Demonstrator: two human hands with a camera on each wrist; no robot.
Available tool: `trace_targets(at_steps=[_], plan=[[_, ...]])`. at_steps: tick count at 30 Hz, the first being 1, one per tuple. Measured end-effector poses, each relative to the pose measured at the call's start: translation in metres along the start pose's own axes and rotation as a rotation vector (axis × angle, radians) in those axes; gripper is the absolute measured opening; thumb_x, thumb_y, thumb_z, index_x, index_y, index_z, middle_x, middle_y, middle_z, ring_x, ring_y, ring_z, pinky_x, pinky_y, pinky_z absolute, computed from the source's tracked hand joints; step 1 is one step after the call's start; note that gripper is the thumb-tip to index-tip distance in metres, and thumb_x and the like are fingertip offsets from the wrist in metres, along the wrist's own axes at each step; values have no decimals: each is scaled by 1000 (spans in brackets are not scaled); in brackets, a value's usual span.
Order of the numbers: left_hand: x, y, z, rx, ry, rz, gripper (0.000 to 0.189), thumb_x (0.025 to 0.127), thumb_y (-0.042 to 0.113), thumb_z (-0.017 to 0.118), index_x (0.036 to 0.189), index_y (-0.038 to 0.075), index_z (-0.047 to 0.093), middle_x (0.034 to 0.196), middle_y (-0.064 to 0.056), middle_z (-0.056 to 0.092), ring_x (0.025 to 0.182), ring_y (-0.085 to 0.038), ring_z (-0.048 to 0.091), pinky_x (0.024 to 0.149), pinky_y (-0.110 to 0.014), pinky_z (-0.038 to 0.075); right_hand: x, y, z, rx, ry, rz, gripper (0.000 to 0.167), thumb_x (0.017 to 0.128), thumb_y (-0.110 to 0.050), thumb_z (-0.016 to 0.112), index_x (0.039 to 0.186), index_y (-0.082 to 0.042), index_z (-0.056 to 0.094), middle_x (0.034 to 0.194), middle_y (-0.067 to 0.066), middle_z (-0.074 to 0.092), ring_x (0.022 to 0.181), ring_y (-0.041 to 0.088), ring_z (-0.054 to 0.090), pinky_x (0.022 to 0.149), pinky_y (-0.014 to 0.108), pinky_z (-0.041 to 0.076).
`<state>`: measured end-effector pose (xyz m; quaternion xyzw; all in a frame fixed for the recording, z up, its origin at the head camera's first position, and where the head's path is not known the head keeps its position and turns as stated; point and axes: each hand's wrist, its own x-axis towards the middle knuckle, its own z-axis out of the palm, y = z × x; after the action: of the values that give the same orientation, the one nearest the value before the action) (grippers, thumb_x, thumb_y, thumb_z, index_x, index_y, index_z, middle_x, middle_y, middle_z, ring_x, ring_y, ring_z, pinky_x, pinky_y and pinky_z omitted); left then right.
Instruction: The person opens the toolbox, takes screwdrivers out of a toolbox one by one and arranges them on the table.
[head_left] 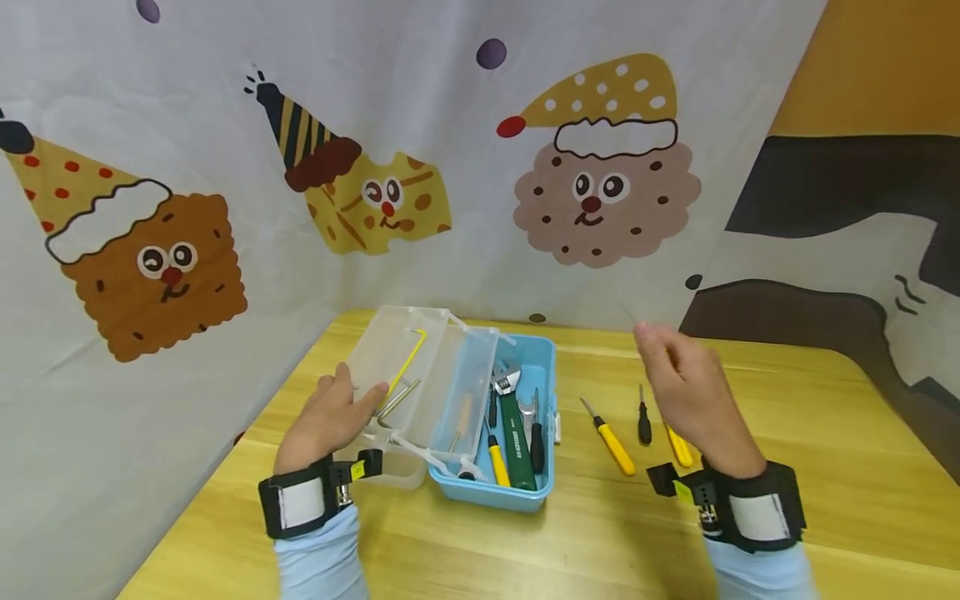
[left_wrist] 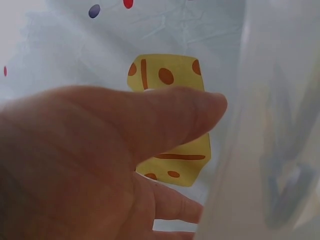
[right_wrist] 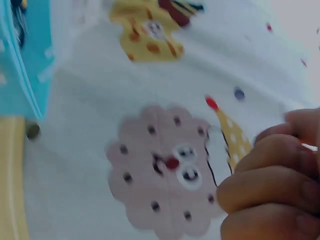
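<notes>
Facing you is a pale printed cloth [head_left: 420, 75] with a square brown biscuit [head_left: 161, 275], a yellow cheese [head_left: 386, 212] and a round pinkish cookie [head_left: 607, 217] (that one wears a spotted yellow hat [head_left: 622, 87]); below it, you have a yellowish wood-grain table [head_left: 592, 542].

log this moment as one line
left grip: at translucent plastic lid | right grip: raised, contents unclear | blue plastic toolbox: open, green-handled metal wrench inside | small black-handled screwdriver: on wooden table

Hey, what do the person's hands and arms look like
The left hand and right hand are bare. Light blue sleeves cover the forearms. Each wrist wears a black strap with a whitish patch and a small black bracket bearing a yellow label.
</notes>
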<state>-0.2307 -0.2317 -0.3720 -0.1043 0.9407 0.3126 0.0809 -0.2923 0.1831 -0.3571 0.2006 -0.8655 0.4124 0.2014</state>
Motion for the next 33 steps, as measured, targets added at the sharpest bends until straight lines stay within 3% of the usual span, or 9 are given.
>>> trace_targets(at_steps=[5,9,15,17,21,26,28,30,33], plan=[[-2,-1,-2,-24,-13,-5,99,109,56,42,164,-11,-6,165,-41,17,142,-51,37,121,-68,32,0,14,-28,23,161,55,54,116,-32,38,73,-4,51,59,0,36,51,20,34,50,34,26],[-1,-1,-3,-12,1,-2,98,108,56,43,164,-12,-2,160,-40,24,134,-49,41,117,-67,36,0,25,-44,-11,235,183,57,116,-37,33,75,-3,53,61,-2,39,54,20,36,54,35,28],[-1,0,-5,-15,-8,10,101,108,58,41,163,-13,-7,167,-42,11,152,-56,26,124,-69,25,0,48,-60,-123,331,425,57,113,-48,33,105,-3,66,82,-4,51,69,17,43,57,31,34],[-1,1,-4,-12,-12,12,102,108,59,40,163,-12,-9,168,-42,5,155,-56,20,126,-68,22,-1,61,-65,-155,291,463,59,112,-49,32,119,-3,69,92,2,57,71,19,45,56,32,36],[-1,1,-4,-8,-15,10,101,108,59,40,163,-12,-9,169,-42,4,156,-56,18,126,-68,21,-5,91,-72,-222,91,521,63,112,-43,31,138,4,63,114,27,66,82,31,53,57,38,40],[-2,2,-4,-5,-21,-2,101,108,59,40,163,-11,-9,169,-41,5,155,-56,19,126,-68,21,-11,128,-74,-320,-251,602,59,110,-35,44,134,15,61,125,37,67,104,52,60,70,47,50],[-2,1,-4,-6,-26,-7,101,108,59,39,163,-11,-9,169,-41,4,156,-56,17,127,-68,20,-13,139,-72,-342,-349,620,57,109,-34,50,133,15,62,127,38,66,109,55,60,72,49,52],[-2,1,-4,-7,-31,-11,101,109,59,39,163,-11,-10,169,-41,1,157,-56,14,127,-68,18,-14,147,-67,-339,-403,637,55,106,-33,55,133,14,63,133,41,60,111,57,57,74,52,53],[-2,0,-4,-10,-32,-14,101,109,59,39,163,-11,-11,169,-41,2,156,-56,17,126,-69,20,-15,154,-59,-335,-413,645,51,103,-29,61,132,13,64,137,44,54,110,57,57,75,52,53]])
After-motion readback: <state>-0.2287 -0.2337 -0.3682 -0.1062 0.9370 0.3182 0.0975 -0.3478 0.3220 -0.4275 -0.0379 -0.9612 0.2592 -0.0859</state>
